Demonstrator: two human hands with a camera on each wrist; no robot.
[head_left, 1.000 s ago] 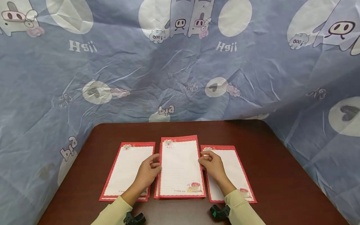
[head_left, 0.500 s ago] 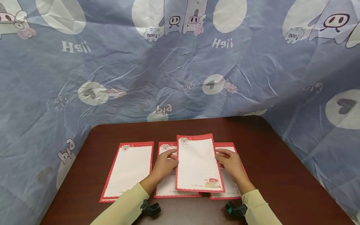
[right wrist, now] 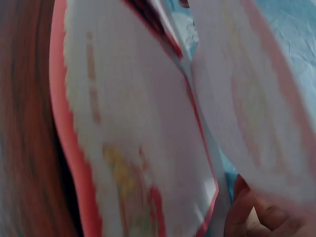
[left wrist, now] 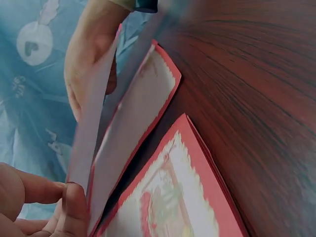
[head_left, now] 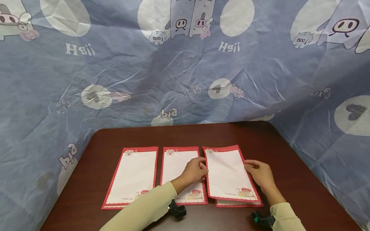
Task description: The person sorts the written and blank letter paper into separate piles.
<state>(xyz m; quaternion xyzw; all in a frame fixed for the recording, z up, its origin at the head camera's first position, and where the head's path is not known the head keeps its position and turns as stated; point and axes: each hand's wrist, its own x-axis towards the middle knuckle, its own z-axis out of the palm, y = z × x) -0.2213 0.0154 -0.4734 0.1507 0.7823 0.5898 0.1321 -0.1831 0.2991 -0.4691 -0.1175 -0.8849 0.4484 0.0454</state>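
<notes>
A red-bordered sheet of letter paper [head_left: 226, 175] is held above the right-hand paper [head_left: 240, 203], whose bottom edge shows beneath it. My left hand [head_left: 194, 170] pinches the sheet's left edge, over part of the middle stack of letter paper [head_left: 174, 163]. At the opposite edge, my right hand [head_left: 261, 175] pinches it between thumb and fingers. In the left wrist view, the left thumb and fingers [left wrist: 71, 202] grip the raised sheet [left wrist: 94, 123]. The right wrist view shows the lifted sheet [right wrist: 252, 98] apart from the paper lying below [right wrist: 138, 108].
A left-hand stack of the same letter paper [head_left: 131, 175] lies on the dark brown table [head_left: 138, 136], partly covered by the left sleeve [head_left: 144, 205]. A blue patterned cloth [head_left: 130, 70] hangs behind the table. Each wrist wears a black band.
Both hands have lifted the top sheet from the middle stack and carried it right, over the right-hand paper. It is now lower than half a second ago. The middle stack is uncovered.
</notes>
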